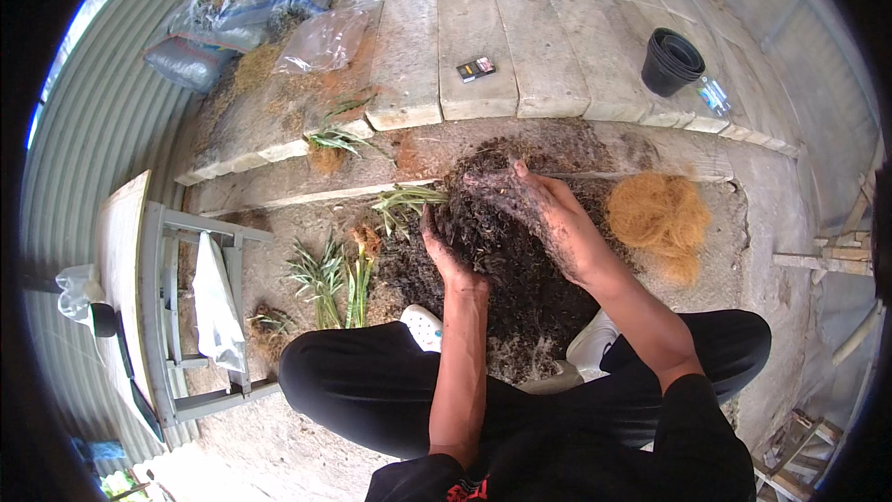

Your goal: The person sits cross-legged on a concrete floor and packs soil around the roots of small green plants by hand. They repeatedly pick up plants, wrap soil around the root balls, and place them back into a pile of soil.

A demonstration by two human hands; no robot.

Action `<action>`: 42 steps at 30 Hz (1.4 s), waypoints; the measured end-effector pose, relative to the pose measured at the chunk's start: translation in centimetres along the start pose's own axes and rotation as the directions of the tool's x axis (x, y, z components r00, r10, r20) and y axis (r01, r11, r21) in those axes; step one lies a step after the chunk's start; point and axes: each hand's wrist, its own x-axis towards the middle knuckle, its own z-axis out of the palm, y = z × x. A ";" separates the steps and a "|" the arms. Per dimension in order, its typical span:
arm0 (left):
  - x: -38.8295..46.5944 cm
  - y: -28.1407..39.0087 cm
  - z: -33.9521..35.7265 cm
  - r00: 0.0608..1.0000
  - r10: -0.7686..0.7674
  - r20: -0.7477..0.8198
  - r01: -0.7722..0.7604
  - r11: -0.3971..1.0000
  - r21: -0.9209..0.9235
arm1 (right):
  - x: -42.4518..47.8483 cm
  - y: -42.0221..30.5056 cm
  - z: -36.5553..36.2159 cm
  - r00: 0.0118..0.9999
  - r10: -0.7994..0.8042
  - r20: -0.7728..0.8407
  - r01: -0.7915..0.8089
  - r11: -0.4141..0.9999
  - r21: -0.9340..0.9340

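I cup a loose clump of dark, fibrous soil [479,226] between both hands above a soil heap [536,300] on the floor. My left hand [446,251] supports the clump's near left side, thumb up. Soil coats my right hand [533,199], which presses on the clump's far right side. Green leafy stems [408,203] stick out leftward from the clump, past my left thumb. Any roots inside are hidden by soil. Left of the heap lie two more leafy plants, one a spiky green bunch [317,275], the other with brown fibre [366,240] around its upper end.
Tan coir-like fibre [658,219] lies right of the heap. Another plant with fibre [327,157] rests by the concrete step [481,108]. Beyond are a small dark box [476,70], stacked black pots [670,63], a plastic bottle [713,95] and filled sacks [244,3]. A metal-framed stand [157,321] is left.
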 end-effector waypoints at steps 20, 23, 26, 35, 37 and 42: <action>-1.9 -1.5 1.4 0.995 0.025 0.100 -0.090 0.676 0.732 | 0.1 4.0 -2.7 0.904 0.361 -0.227 -0.265 0.892 0.366; -1.8 -2.1 1.3 0.989 0.022 0.148 -0.135 0.553 0.822 | -0.3 6.9 -3.7 0.938 0.165 -0.306 -0.090 0.965 0.246; -2.1 -2.5 1.1 0.927 0.165 0.337 -0.372 0.293 0.880 | -0.6 7.6 -3.5 0.928 0.117 -0.354 -0.025 0.967 0.253; -2.6 -2.3 2.6 0.940 0.121 0.318 -0.340 0.306 0.889 | -1.0 7.6 -2.9 0.934 0.179 -0.308 -0.003 0.869 0.494; -2.4 -2.4 2.3 0.931 0.173 0.322 -0.360 0.275 0.892 | -0.8 7.9 -3.4 0.965 0.179 -0.189 -0.031 0.799 0.601; -2.8 -1.8 3.3 0.747 0.423 0.512 -0.488 -0.174 0.855 | -0.9 7.4 -3.0 0.961 0.277 -0.010 -0.175 0.638 0.750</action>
